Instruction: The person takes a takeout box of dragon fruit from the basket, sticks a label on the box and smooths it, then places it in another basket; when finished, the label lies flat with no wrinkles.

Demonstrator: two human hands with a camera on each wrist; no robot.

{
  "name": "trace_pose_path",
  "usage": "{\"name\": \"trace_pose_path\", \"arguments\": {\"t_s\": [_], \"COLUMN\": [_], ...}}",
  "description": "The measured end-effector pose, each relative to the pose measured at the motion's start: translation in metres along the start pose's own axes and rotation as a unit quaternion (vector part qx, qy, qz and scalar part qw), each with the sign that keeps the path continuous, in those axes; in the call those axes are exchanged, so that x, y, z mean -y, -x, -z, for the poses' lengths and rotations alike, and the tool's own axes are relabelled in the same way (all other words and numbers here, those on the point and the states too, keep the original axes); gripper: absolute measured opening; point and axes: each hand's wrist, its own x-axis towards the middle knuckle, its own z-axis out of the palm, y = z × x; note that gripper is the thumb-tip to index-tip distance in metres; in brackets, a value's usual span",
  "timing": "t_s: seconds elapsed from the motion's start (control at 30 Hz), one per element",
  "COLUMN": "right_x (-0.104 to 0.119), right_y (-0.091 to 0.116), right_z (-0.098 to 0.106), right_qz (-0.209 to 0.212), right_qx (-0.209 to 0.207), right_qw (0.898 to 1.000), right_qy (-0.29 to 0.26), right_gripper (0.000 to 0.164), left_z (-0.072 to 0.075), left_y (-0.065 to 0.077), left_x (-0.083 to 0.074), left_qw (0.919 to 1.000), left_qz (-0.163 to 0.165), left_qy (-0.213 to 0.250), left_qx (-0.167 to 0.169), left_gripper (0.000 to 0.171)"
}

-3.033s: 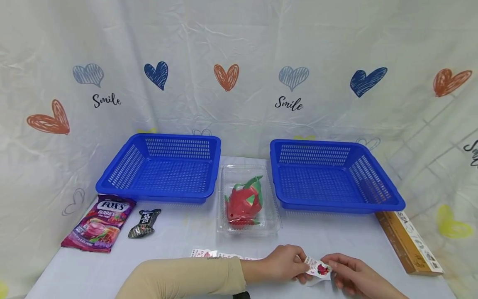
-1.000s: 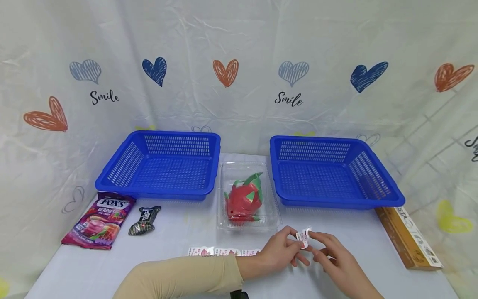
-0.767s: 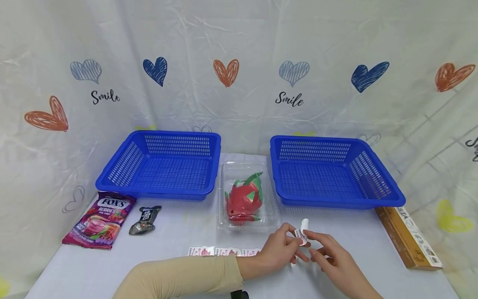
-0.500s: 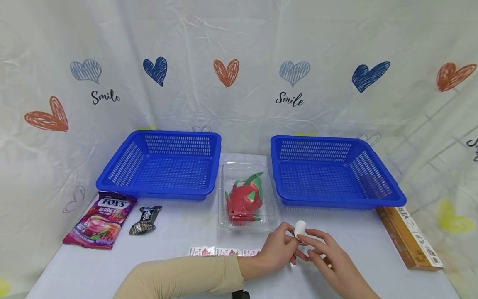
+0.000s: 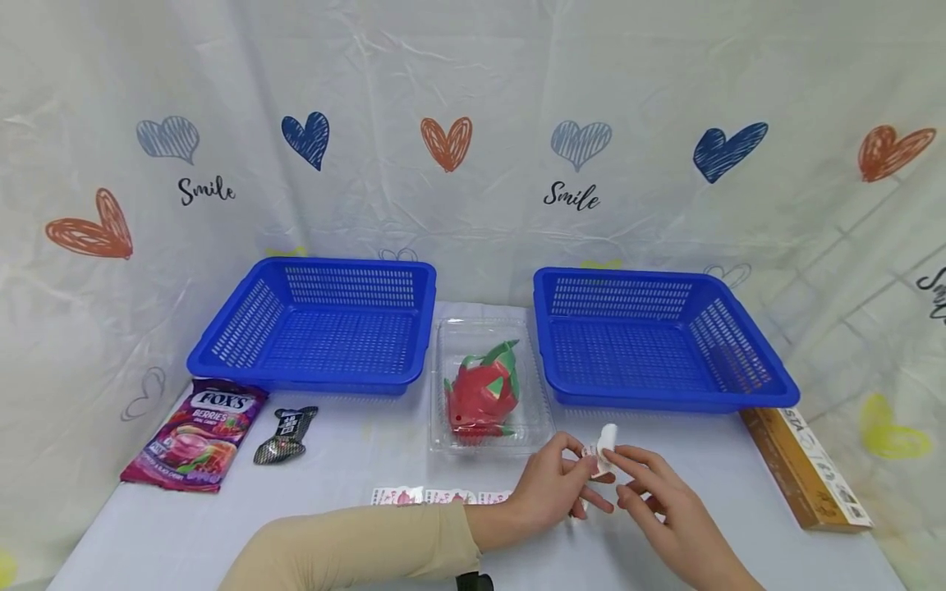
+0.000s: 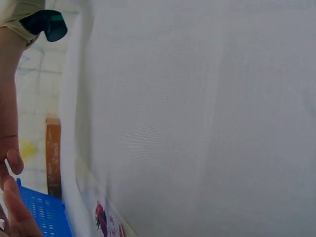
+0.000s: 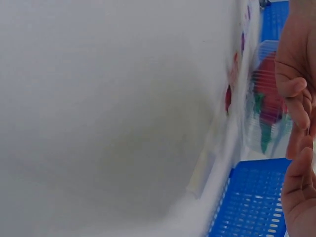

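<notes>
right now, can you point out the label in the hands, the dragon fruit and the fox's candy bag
Label [image 5: 608, 440]: head view, on its curled white part.
Dragon fruit [image 5: 479, 398]: head view, on its red body.
Fox's candy bag [image 5: 194, 439]: head view, middle of its printed front.

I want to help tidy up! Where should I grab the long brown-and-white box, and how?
I'd try the near end of the long box, coming from the front, thumb and fingers across its narrow width. That end sticks out free, while the blue basket on the right hides the far end.

Label [image 5: 604, 447] partly hidden by hands [image 5: 543, 486] [image 5: 683, 519], box [image 5: 809, 474] partly behind right basket [image 5: 665, 401]
</notes>
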Motion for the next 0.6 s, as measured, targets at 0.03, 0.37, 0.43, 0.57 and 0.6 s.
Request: {"name": "trace_pose_path", "arguments": {"t_s": [0.03, 0.37, 0.43, 0.57, 0.6], "right_x": [0.000, 0.010, 0.012, 0.016, 0.017], "right_y": [-0.001, -0.015, -0.017, -0.022, -0.024], "right_z": [0.000, 0.001, 0.000, -0.003, -0.004], "right_qz": [-0.012, -0.027, 0.011, 0.063, 0.067], "right_qx": [-0.001, -0.062, -0.076, -0.075, -0.074], "right_qw": [1.000, 0.996, 0.996, 0.995, 0.995], "right_qy": [-0.005, -0.065, -0.051, -0.019, -0.014], "right_gripper": [0.046, 0.052, 0.051, 0.054, 0.055], "left_z": [0.000, 0.009, 0.012, 0.016, 0.016], "left_y": [0.000, 0.001, 0.000, -0.001, -0.001], "left_x": [-0.002, -0.032, -0.037, -0.042, -0.043], "left_qw": [1.0000, 0.9984, 0.9982, 0.9975, 0.9974], "left_qz": [-0.002, -0.007, -0.013, -0.025, -0.028], "left_qy": [0.005, 0.048, 0.045, 0.030, 0.028], "left_qx": [0.000, -0.027, -0.037, -0.058, -0.061], "left_gripper": [0.014, 0.016, 0.017, 0.019, 0.019]}}
